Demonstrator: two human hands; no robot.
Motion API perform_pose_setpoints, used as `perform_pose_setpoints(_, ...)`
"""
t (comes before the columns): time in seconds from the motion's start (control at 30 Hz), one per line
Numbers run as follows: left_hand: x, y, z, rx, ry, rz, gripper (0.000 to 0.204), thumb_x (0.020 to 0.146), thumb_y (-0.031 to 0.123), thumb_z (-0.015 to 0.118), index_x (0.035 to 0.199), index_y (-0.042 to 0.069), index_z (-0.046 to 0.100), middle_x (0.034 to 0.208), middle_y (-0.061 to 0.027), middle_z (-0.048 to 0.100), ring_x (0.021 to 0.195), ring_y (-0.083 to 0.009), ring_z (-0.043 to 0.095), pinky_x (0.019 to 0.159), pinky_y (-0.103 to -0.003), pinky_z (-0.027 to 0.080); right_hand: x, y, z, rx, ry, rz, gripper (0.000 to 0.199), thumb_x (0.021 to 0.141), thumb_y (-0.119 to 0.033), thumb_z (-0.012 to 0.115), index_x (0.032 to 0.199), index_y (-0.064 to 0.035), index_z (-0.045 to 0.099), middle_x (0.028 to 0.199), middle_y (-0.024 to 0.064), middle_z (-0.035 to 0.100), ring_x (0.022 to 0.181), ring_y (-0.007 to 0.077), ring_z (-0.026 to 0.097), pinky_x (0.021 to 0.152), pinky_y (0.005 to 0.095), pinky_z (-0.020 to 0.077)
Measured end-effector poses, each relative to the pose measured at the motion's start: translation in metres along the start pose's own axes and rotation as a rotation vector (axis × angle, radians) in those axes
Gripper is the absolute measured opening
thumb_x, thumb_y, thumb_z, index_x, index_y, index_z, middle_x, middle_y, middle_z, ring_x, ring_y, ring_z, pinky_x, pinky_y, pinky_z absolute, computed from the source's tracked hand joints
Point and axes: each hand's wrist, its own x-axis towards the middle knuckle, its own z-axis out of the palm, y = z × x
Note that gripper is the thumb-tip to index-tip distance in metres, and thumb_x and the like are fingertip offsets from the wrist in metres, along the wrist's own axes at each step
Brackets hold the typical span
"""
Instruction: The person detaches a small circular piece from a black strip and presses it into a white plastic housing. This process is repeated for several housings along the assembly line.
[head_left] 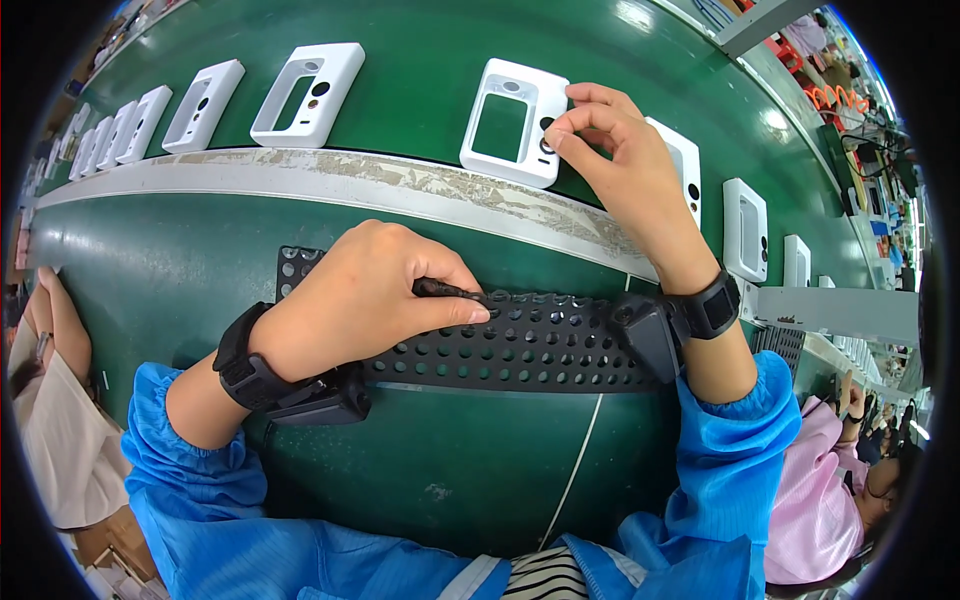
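Observation:
My left hand is closed, with thumb and index finger pinching the upper edge of a black sheet full of rows of round holes. The sheet lies on the near green surface, partly behind my left hand and both wrist straps. Farther off, my right hand reaches over a white plastic housing with a rectangular window. Its thumb and index finger come together at small dark round spots on the housing's right side. Whatever they hold, if anything, is too small to make out.
More white housings, such as one at the left and one at the right, stand in a row along the green belt. A worn metal rail divides belt from table. People sit at both sides; a grey post juts in at right.

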Motion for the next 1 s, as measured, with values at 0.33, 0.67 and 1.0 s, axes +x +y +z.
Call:
perform_pose_setpoints(0.33,0.005,0.001,0.004,0.016,-0.031,-0.039,0.014,0.076,0.013,0.073,0.083,0.002,0.069,0.072,-0.0063,0.067,0.061,-0.0093,0.059,0.057,-0.023,0.045,-0.01,0.013,-0.005,0.063,0.066,0.065,0.01,0.084,-0.01,0.062,0.086,-0.0005,0.064,0.119,0.0068,0.048,0.09,0.0113,0.057,0.085,0.0257,0.045)
perform_pose_setpoints(0.67,0.007,0.004,0.007,0.006,-0.038,-0.064,0.014,0.075,0.014,0.073,0.082,0.002,0.07,0.071,-0.006,0.067,0.06,-0.0091,0.058,0.056,-0.023,0.045,-0.018,0.02,-0.015,0.134,0.096,0.108,0.01,0.085,-0.011,0.062,0.087,-0.0004,0.063,0.119,0.0077,0.049,0.091,0.0118,0.057,0.087,0.0263,0.0442)
perform_pose_setpoints(1.0,0.006,0.004,0.007,-0.001,-0.021,-0.066,0.013,0.076,0.013,0.072,0.082,0.002,0.07,0.07,-0.0055,0.067,0.059,-0.0088,0.058,0.056,-0.022,0.044,-0.03,0.021,-0.027,0.267,0.106,0.167,0.012,0.088,-0.01,0.058,0.091,0.0016,0.061,0.123,0.0107,0.049,0.094,0.0118,0.057,0.091,0.0272,0.043)
